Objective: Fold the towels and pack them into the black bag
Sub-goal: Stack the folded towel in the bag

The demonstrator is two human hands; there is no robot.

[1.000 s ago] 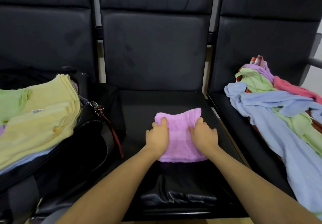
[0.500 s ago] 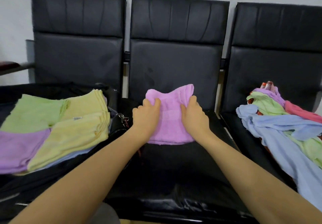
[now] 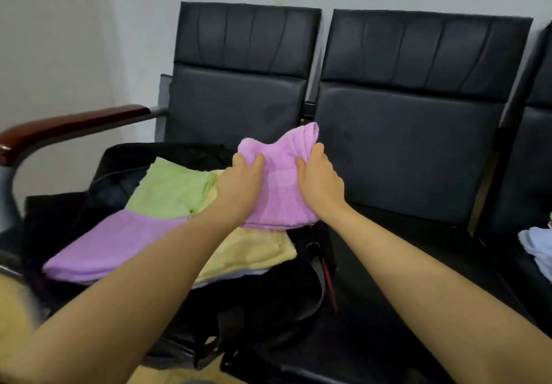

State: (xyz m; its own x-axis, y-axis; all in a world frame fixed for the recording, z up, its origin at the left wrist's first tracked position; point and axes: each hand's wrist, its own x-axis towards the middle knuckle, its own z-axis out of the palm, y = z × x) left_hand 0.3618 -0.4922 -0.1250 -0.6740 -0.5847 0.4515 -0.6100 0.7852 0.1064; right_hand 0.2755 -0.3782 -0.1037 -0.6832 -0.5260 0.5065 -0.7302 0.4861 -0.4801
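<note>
Since a second ago you have lifted the folded purple towel (image 3: 280, 186) off the middle seat and swung it left; it now hangs over the open black bag (image 3: 263, 303) on the left seat of the bench (image 3: 418, 264).

From the head camera, the only view: your left hand (image 3: 239, 186) pinches the towel's left edge, thumb on top, and your right hand (image 3: 321, 182) grips its right edge, so both hold it clear of the stack. Below lie folded towels already in the bag: a green towel (image 3: 170, 189), another purple one (image 3: 116, 243) and a yellow towel (image 3: 251, 252). At the right edge, a corner of the unfolded light blue towels (image 3: 537, 249) shows.

You are at the packing step for this towel. Next, I judge, you should lower it flat onto the stack, keeping the fold together, then let go with both hands and go back for another towel on the right.
</note>
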